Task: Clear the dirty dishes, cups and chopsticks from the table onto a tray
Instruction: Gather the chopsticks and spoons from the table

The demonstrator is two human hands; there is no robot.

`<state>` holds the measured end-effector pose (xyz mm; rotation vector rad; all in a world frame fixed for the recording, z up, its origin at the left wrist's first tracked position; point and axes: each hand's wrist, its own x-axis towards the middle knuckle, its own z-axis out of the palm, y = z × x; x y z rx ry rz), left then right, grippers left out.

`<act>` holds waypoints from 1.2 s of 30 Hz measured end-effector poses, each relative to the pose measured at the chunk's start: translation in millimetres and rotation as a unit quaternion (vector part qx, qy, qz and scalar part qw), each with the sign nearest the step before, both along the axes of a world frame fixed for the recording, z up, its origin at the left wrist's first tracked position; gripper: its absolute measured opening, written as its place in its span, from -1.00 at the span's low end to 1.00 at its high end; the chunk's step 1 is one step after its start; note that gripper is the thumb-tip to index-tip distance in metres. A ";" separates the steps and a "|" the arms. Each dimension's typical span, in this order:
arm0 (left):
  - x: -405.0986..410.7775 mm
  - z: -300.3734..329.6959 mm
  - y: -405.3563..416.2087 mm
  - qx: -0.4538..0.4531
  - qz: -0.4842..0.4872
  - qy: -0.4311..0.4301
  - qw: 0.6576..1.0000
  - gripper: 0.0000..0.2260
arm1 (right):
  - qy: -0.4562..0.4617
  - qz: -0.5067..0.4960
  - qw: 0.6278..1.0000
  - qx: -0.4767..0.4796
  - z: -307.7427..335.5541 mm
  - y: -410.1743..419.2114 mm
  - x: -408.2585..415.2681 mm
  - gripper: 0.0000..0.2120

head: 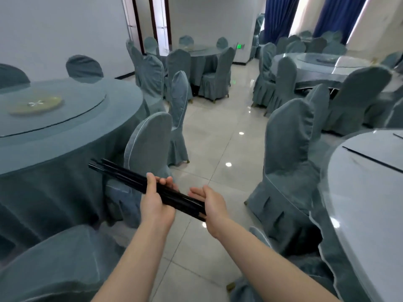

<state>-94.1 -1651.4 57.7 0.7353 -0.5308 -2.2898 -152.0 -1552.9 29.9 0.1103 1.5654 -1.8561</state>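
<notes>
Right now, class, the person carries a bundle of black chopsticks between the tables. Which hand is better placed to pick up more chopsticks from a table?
Probably the right hand: its fingers are straight, only steadying the bundle's end. The left hand grips the chopsticks.

Your left hand (156, 201) grips a bundle of black chopsticks (122, 174) over the tiled floor (218, 131), your right hand (212, 207) flat against its near end; one chopstick (370, 159) lies on the right worktop (359, 192)
</notes>
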 end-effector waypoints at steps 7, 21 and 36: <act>-122.0 -13.8 13.5 0.062 -0.149 -0.036 0.986 -0.68 | -0.027 -0.129 0.991 0.011 -6.9 28.5 -91.6 -0.80; -402.0 5.7 2.9 0.126 -0.371 -0.004 0.920 -0.65 | 0.069 -0.346 0.934 0.045 8.2 65.0 -306.1 -0.66; -608.2 -13.2 151.4 0.090 -0.518 -0.040 0.850 -0.64 | 0.059 -0.514 0.855 0.021 -29.2 189.6 -464.4 -0.54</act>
